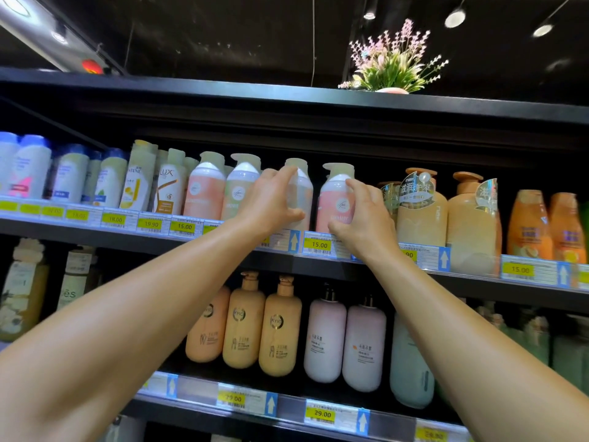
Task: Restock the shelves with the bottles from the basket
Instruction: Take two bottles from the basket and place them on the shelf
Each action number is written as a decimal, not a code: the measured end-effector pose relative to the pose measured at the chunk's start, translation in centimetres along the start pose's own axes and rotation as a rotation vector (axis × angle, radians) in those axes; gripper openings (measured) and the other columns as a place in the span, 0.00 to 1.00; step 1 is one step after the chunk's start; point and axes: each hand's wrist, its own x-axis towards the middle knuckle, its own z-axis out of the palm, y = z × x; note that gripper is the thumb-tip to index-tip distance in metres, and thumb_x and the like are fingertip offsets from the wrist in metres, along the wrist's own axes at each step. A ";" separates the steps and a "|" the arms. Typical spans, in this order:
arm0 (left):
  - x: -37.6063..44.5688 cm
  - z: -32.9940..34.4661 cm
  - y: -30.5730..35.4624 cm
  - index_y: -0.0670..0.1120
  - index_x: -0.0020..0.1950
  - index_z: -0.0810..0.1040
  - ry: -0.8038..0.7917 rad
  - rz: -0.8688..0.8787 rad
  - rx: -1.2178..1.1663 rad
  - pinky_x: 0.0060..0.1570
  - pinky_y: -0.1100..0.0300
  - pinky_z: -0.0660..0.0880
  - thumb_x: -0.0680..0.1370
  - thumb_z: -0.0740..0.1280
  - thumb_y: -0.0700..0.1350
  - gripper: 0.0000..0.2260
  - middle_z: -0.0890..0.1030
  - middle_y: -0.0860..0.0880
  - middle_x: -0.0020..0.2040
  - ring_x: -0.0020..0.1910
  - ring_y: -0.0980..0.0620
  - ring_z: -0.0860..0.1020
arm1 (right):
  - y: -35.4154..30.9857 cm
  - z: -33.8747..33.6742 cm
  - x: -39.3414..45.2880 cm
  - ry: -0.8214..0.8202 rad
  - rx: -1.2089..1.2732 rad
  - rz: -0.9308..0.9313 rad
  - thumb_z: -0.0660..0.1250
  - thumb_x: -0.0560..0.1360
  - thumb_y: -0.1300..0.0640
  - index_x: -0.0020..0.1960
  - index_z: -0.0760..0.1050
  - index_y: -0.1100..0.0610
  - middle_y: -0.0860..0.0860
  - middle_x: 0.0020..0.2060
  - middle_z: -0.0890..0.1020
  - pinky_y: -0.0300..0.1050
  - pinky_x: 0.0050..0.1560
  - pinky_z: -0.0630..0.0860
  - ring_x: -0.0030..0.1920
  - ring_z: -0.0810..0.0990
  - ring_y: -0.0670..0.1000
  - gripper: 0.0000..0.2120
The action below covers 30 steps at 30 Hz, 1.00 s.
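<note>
Both my arms reach up to the upper shelf [322,264]. My left hand [271,199] grips a pale, clear pump bottle [302,193] standing on that shelf, fingers over its shoulder and thumb at its lower side. My right hand [363,218] holds a pink pump bottle [334,202] just to the right, fingers round its right side. Both bottles stand upright in the row. The basket is out of view.
On the same shelf stand a peach pump bottle [204,189] and a green one [239,189] to the left, and tan bottles [420,212] to the right. The shelf below holds orange bottles [243,327] and pink bottles [325,339]. A potted plant [393,62] sits on top.
</note>
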 end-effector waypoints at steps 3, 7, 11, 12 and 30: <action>-0.2 0.2 0.2 0.50 0.72 0.67 0.027 -0.007 0.014 0.46 0.57 0.67 0.71 0.77 0.49 0.33 0.72 0.46 0.62 0.50 0.49 0.71 | 0.0 0.1 0.0 -0.004 -0.003 0.010 0.72 0.70 0.53 0.75 0.59 0.46 0.49 0.70 0.64 0.45 0.49 0.68 0.61 0.74 0.56 0.37; -0.5 0.6 0.5 0.50 0.68 0.68 0.050 -0.009 0.067 0.45 0.52 0.72 0.70 0.77 0.51 0.30 0.72 0.45 0.61 0.53 0.43 0.74 | -0.1 0.0 0.0 -0.011 -0.006 0.014 0.72 0.70 0.52 0.75 0.59 0.46 0.49 0.70 0.64 0.46 0.49 0.68 0.61 0.74 0.56 0.37; -0.7 0.3 0.6 0.49 0.70 0.68 0.033 -0.007 0.078 0.52 0.49 0.74 0.72 0.75 0.51 0.30 0.72 0.45 0.65 0.58 0.41 0.74 | -0.3 -0.4 -0.4 -0.032 -0.006 0.007 0.71 0.71 0.50 0.75 0.59 0.46 0.49 0.70 0.65 0.46 0.49 0.69 0.61 0.74 0.55 0.36; -0.7 0.1 0.6 0.49 0.72 0.67 0.022 -0.002 0.088 0.54 0.49 0.74 0.73 0.74 0.51 0.30 0.71 0.45 0.66 0.59 0.41 0.74 | -0.3 -0.6 -0.5 -0.036 -0.007 -0.001 0.70 0.71 0.50 0.76 0.59 0.47 0.49 0.70 0.65 0.47 0.50 0.70 0.62 0.73 0.55 0.36; -13.7 -3.6 1.2 0.48 0.77 0.66 -0.134 0.130 0.316 0.71 0.52 0.62 0.77 0.68 0.53 0.30 0.67 0.46 0.76 0.74 0.45 0.65 | -0.4 -4.1 -10.7 -0.235 -0.181 -0.170 0.70 0.73 0.46 0.76 0.61 0.52 0.51 0.73 0.65 0.51 0.74 0.59 0.74 0.59 0.55 0.36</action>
